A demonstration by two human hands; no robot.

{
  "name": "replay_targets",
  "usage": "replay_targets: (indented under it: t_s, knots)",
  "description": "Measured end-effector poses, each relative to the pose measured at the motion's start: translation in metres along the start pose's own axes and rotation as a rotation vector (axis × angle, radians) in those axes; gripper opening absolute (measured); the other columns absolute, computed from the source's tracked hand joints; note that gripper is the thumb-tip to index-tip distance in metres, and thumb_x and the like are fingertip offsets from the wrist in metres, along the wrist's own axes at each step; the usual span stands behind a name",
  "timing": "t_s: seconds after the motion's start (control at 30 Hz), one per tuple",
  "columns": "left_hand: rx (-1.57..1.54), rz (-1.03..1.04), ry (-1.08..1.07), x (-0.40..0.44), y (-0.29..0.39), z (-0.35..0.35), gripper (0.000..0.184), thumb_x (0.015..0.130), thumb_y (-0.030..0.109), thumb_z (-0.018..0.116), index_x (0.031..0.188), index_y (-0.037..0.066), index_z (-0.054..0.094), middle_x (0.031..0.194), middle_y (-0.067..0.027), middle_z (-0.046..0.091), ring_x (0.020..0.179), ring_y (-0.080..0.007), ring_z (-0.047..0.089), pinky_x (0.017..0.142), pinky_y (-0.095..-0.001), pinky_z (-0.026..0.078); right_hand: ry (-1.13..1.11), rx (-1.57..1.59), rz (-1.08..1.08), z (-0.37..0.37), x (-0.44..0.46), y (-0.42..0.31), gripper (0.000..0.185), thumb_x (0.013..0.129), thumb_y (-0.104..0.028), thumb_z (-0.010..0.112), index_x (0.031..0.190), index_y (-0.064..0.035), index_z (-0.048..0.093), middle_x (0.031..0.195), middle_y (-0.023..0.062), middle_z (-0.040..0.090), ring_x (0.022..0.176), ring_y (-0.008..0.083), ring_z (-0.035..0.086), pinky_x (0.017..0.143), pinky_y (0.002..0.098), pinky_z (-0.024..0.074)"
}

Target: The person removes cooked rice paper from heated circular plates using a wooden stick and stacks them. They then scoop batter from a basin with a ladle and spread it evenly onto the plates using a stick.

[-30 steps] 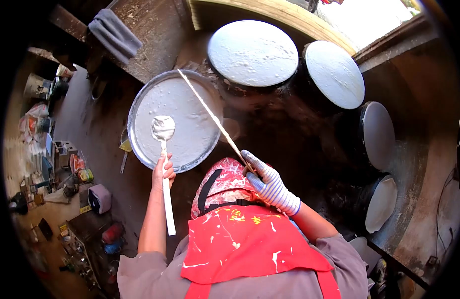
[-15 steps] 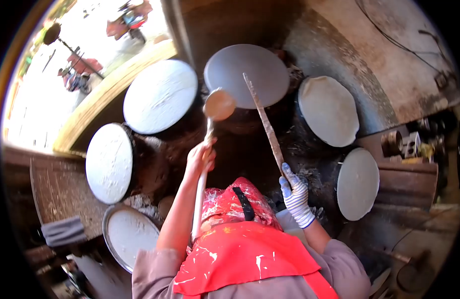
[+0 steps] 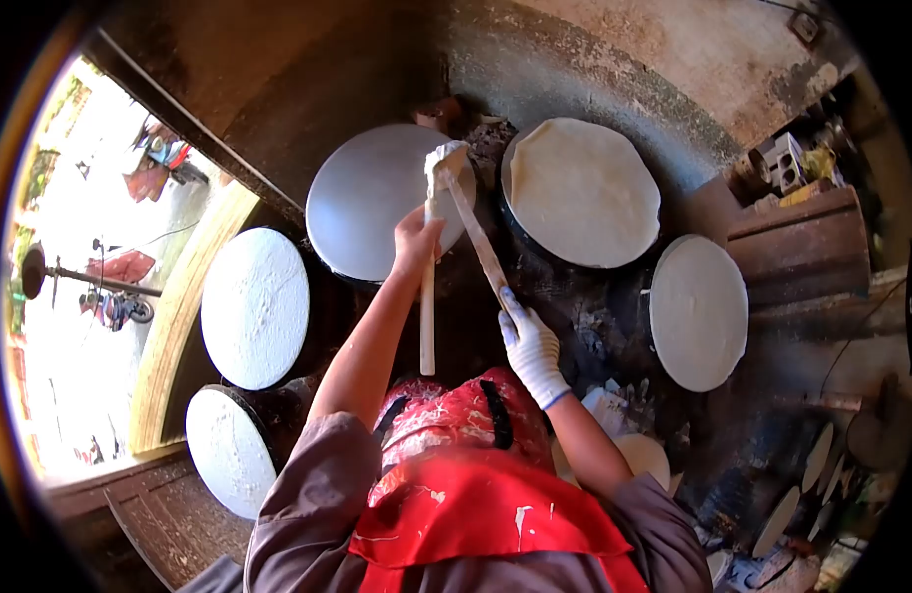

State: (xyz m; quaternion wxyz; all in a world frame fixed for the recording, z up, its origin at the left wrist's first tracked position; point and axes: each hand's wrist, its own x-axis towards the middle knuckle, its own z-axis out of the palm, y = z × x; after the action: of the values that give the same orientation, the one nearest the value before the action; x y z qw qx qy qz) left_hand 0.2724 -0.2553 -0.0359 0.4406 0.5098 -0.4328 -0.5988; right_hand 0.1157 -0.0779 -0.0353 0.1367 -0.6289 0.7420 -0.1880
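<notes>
My bare left hand [image 3: 418, 240] is closed around the handle of a ladle [image 3: 428, 316], its head coated with white batter. My right hand [image 3: 531, 348], in a striped glove, grips a long flat wooden stick [image 3: 479, 240]. The stick's far end meets the ladle's head, and the two cross over the edge of a round griddle [image 3: 362, 203] with a smooth grey surface. To its right, another griddle carries a pale, thin flatbread sheet [image 3: 584, 193] with an uneven, lifted edge.
Round griddles with white batter layers stand around me: a left one [image 3: 255, 308], a lower left one [image 3: 229, 450] and a right one [image 3: 698, 311]. A wall curves behind them. Thin discs [image 3: 777, 521] lie at the lower right. My red apron [image 3: 486, 504] covers my front.
My view has turned to the right, so the griddles appear farther left. The stick's tip, apart from the ladle before, now meets its head. Both hands keep their holds.
</notes>
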Motion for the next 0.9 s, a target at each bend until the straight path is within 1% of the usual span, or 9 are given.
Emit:
replay_targets:
  t_s: [0.17, 0.23, 0.33, 0.4, 0.53, 0.6, 0.67, 0.8, 0.9]
  knots:
    - [0.418, 0.12, -0.078, 0.025, 0.001, -0.025, 0.022, 0.075, 0.012, 0.056, 0.094, 0.002, 0.054, 0.061, -0.0049, 0.054, 0.045, -0.0162, 0.051, 0.042, -0.0272, 0.041, 0.112, -0.046, 0.108, 0.066, 0.008, -0.014, 0.042, 0.083, -0.023, 0.052, 0.123, -0.0294, 0.043, 0.071, 0.0146, 0.054, 0.055, 0.0336, 0.053, 0.049, 0.043, 0.0428]
    - [0.982, 0.589, 0.016, 0.028, 0.008, -0.038, 0.033, 0.074, 0.014, 0.055, 0.106, 0.008, 0.051, 0.071, -0.0111, 0.06, 0.06, -0.0273, 0.059, 0.052, -0.0361, 0.046, 0.278, 0.161, 0.081, 0.076, -0.008, -0.032, 0.041, 0.081, -0.02, 0.055, 0.121, -0.0272, 0.047, 0.072, 0.0141, 0.055, 0.056, 0.0324, 0.053, 0.052, 0.0407, 0.0442]
    - [0.994, 0.579, -0.038, 0.04, 0.02, -0.06, 0.04, 0.072, 0.016, 0.055, 0.112, 0.013, 0.048, 0.082, -0.0132, 0.061, 0.071, -0.0326, 0.059, 0.061, -0.0414, 0.047, 0.246, 0.841, 0.384, 0.108, -0.036, -0.046, 0.036, 0.083, -0.008, 0.055, 0.118, -0.0141, 0.051, 0.075, 0.0031, 0.057, 0.06, 0.0136, 0.053, 0.057, 0.0247, 0.0465]
    - [0.96, 0.646, -0.032, 0.046, 0.023, -0.07, 0.042, 0.072, 0.015, 0.055, 0.113, 0.013, 0.046, 0.086, -0.0121, 0.061, 0.072, -0.0323, 0.059, 0.062, -0.0409, 0.047, 0.413, 0.888, 0.276, 0.107, -0.039, -0.081, 0.029, 0.084, -0.007, 0.054, 0.113, -0.0047, 0.055, 0.101, 0.0015, 0.058, 0.072, 0.0054, 0.05, 0.067, 0.0144, 0.0447]
    - [1.014, 0.538, -0.068, 0.073, 0.014, -0.08, 0.042, 0.072, 0.015, 0.054, 0.113, 0.015, 0.046, 0.085, -0.0128, 0.061, 0.074, -0.0322, 0.059, 0.063, -0.0408, 0.047, 0.397, 0.862, 0.331, 0.142, -0.009, -0.096, 0.033, 0.087, -0.001, 0.044, 0.12, -0.0008, 0.046, 0.123, 0.0102, 0.048, 0.108, 0.0156, 0.048, 0.089, 0.0228, 0.0389]
    - [0.999, 0.546, -0.066, 0.082, 0.021, -0.084, 0.041, 0.072, 0.015, 0.054, 0.112, 0.015, 0.047, 0.085, -0.0132, 0.061, 0.075, -0.0322, 0.059, 0.064, -0.041, 0.047, 0.408, 1.043, 0.554, 0.157, 0.012, -0.106, 0.033, 0.087, -0.005, 0.044, 0.119, 0.0012, 0.046, 0.119, 0.0124, 0.051, 0.106, 0.0166, 0.05, 0.091, 0.0245, 0.0378]
    - [0.962, 0.57, -0.037, 0.091, 0.026, -0.089, 0.041, 0.071, 0.017, 0.054, 0.112, 0.017, 0.048, 0.084, -0.0141, 0.061, 0.077, -0.0327, 0.059, 0.067, -0.0415, 0.046, 0.467, 1.069, 0.516, 0.18, 0.033, -0.108, 0.033, 0.087, -0.01, 0.048, 0.119, -0.0016, 0.048, 0.1, 0.0038, 0.051, 0.078, 0.0096, 0.04, 0.068, 0.0206, 0.0341]
    - [0.926, 0.568, 0.024, 0.107, 0.034, -0.107, 0.027, 0.072, 0.017, 0.049, 0.098, 0.015, 0.049, 0.08, -0.0141, 0.06, 0.075, -0.0335, 0.058, 0.063, -0.0441, 0.045, 0.575, 0.88, 0.309, 0.206, 0.094, -0.128, 0.031, 0.086, -0.012, 0.05, 0.115, 0.0002, 0.05, 0.101, -0.0014, 0.055, 0.062, 0.0057, 0.041, 0.057, 0.0181, 0.0382]
    - [0.979, 0.467, 0.064, 0.114, 0.035, -0.131, 0.029, 0.071, 0.017, 0.05, 0.099, 0.014, 0.049, 0.078, -0.0161, 0.06, 0.074, -0.0345, 0.058, 0.064, -0.0449, 0.045, 0.591, 0.611, 0.206, 0.203, 0.152, -0.155, 0.03, 0.086, -0.012, 0.05, 0.112, 0.0038, 0.051, 0.107, 0.0083, 0.057, 0.085, 0.0145, 0.052, 0.079, 0.0245, 0.0412]
